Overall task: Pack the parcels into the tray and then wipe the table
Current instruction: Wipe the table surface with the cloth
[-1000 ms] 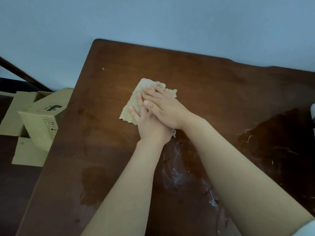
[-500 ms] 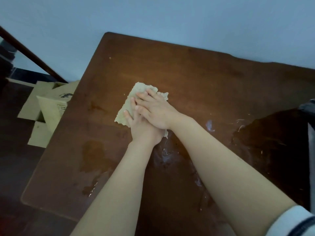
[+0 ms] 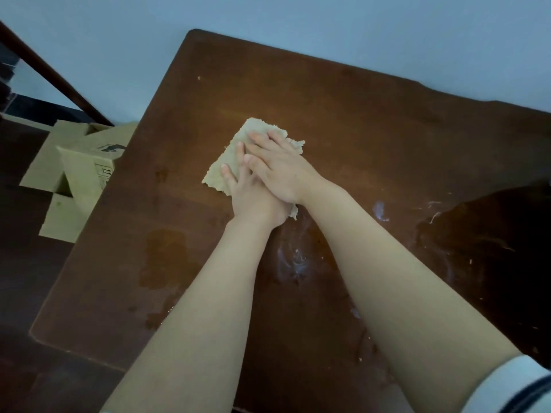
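Together, right hand [image 3: 283,171] atop left hand [image 3: 253,201], both flat, unclenched, pressing cloth [image 3: 250,125] onto table [image 3: 372,129].

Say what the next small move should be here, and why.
Probably pull the cloth toward the body, across the white smears just behind the wrists. The right hand lies on the left hand, both pressing the cloth flat on the table, and those smears look unwiped.
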